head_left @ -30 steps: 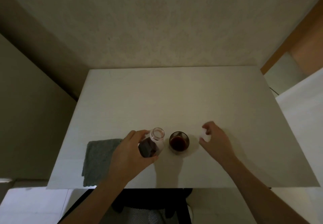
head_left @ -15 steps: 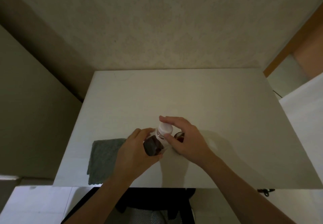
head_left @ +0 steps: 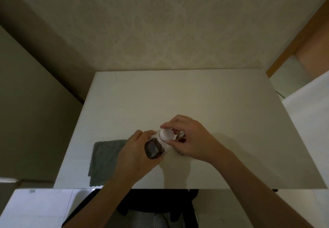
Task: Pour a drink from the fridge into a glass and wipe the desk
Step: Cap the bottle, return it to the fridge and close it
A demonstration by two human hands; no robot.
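A clear bottle [head_left: 154,149] with dark red drink stands near the front middle of the white desk [head_left: 195,103]. My left hand [head_left: 135,153] is wrapped around its body. A white cap [head_left: 166,133] sits on the bottle's neck, and the fingers of my right hand [head_left: 192,138] pinch it from the right. Behind my right hand a small glass [head_left: 181,138] with dark red drink peeks out, mostly hidden. A grey cloth [head_left: 105,160] lies flat at the desk's front left.
A patterned wall runs along the desk's far edge. A black chair [head_left: 156,210] with a mesh seat is under the front edge. White surfaces stand to the right [head_left: 309,113] and lower left [head_left: 35,208].
My right hand picked the white cap up from the desk to the right of the glass and brought it onto the bottle's open neck. My left hand stayed on the bottle.
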